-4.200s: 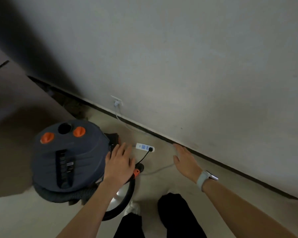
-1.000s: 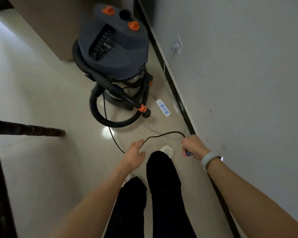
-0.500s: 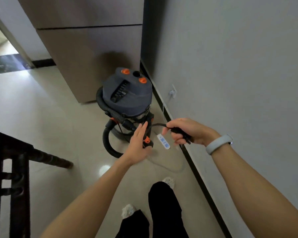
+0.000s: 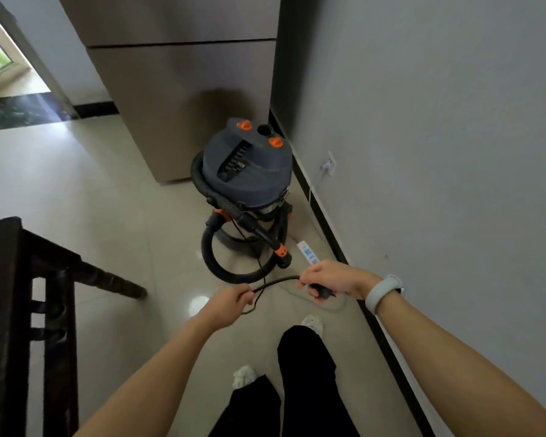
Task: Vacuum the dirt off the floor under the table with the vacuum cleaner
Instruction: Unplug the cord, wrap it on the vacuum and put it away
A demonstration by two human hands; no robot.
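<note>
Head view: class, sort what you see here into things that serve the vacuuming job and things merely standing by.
For the job:
vacuum
hose
cord, held by left hand and right hand
power strip
table

Standing by:
cabinet
wristband
doorway

One camera only, worn on the head. It looks forward and down along the wall [image 4: 438,152] toward the vacuum cleaner [image 4: 246,171], which stands a few steps ahead; both forearms reach in from below.
</note>
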